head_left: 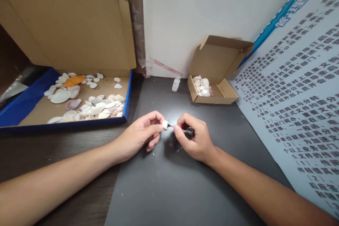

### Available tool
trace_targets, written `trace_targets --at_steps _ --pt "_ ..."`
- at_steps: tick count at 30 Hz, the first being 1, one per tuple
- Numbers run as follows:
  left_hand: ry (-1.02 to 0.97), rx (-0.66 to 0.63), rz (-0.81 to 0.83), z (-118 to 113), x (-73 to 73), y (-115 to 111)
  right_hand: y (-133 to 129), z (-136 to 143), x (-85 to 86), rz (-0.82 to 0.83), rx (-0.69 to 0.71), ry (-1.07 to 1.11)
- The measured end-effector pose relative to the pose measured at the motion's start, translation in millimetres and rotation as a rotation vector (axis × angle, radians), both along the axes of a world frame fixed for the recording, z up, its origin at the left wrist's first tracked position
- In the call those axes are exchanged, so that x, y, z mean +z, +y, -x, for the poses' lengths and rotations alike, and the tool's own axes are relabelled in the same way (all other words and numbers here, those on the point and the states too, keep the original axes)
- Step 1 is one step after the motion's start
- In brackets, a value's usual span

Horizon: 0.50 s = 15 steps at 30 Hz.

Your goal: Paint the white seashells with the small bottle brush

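Note:
Between thumb and fingers of my left hand (147, 130) is a small white seashell (165, 124), pinched at its left edge. My right hand (195, 137) is closed on a small brush (189, 133) with a black cap-like handle. Its dark bristle tip meets the face of the shell from the right. Both hands are just above the dark grey tabletop, near its middle. Behind them stands a small white bottle (176, 84) with a printed label; I cannot make out the writing.
To the left lies an open blue-edged cardboard box (127, 95) holding many shells and an orange piece (74, 81). A smaller open cardboard box (215, 99) with white shells sits at the back right. A white panel (169, 24) rises behind, and a printed board (291, 95) leans at right.

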<state>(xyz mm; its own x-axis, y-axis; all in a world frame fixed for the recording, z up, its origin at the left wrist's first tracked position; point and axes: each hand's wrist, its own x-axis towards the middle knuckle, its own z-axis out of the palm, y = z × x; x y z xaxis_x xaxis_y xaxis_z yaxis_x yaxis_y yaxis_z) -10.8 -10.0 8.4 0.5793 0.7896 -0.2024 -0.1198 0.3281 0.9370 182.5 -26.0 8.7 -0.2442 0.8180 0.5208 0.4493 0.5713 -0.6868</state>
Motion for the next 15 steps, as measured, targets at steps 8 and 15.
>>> trace_targets --at_steps 8,15 --pt "-0.028 0.002 0.044 0.6 1.3 0.4 0.0 -0.4 0.4 -0.01 -0.007 -0.021" --pt "-0.054 0.02 0.076 -0.2 3.0 0.0 0.6 -1.3 -1.3 -0.038 0.026 -0.027"
